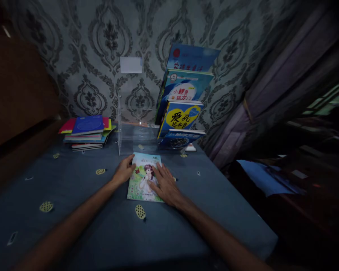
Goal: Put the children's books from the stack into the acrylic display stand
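A thin book [142, 190] with an illustrated cover lies flat on the dark blue tablecloth [81, 233]. Its cover shows a figure in a pale dress on a green and light blue ground. My left hand [124, 169] touches the book's upper left edge, its fingers extended. Spread flat, my right hand [166, 184] rests over the book's right side and hides part of it. Just behind the book stands a clear acrylic rack [130, 137]. Several books lean in the rack's right half, among them a blue and yellow one [183, 117].
A stack of books [87, 131] lies at the back left of the table, a blue one on top. A white socket plate [130, 65] is on the patterned wall. A gathered curtain [260, 94] hangs at right, beyond the table's edge. Brown furniture [19, 86] stands at left.
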Demonstrator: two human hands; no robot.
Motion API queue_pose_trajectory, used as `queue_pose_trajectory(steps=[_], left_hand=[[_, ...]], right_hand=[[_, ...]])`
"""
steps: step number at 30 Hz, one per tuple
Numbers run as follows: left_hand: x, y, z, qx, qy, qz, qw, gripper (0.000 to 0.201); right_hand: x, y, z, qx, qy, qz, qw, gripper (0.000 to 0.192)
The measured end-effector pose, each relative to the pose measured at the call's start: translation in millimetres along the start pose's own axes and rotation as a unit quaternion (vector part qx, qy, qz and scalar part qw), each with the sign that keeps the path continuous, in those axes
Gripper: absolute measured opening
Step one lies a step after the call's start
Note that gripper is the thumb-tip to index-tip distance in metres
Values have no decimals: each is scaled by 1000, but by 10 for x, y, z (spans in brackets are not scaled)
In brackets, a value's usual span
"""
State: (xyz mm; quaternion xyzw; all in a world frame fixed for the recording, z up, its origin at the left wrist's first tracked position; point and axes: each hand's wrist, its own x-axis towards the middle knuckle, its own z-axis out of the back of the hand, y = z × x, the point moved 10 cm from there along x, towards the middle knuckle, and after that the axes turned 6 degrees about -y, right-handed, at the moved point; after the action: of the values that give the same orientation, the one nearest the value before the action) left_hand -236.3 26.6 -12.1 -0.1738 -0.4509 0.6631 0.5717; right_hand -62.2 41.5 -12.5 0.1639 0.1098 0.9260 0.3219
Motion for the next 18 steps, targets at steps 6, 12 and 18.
queue_pose_trajectory(steps=[6,12,18], left_hand=[[-177,-36,-73,-175,-1,99,980,31],[-444,30,-173,-440,-23,314,841,15],[-492,-254,-176,-488,-50,328,808,26]], right_hand=[[-3,16,55,16,8,-5,1000,73],[-25,-158,89,143,-42,-43,988,66],[13,-562,192,340,-110,-116,927,67]])
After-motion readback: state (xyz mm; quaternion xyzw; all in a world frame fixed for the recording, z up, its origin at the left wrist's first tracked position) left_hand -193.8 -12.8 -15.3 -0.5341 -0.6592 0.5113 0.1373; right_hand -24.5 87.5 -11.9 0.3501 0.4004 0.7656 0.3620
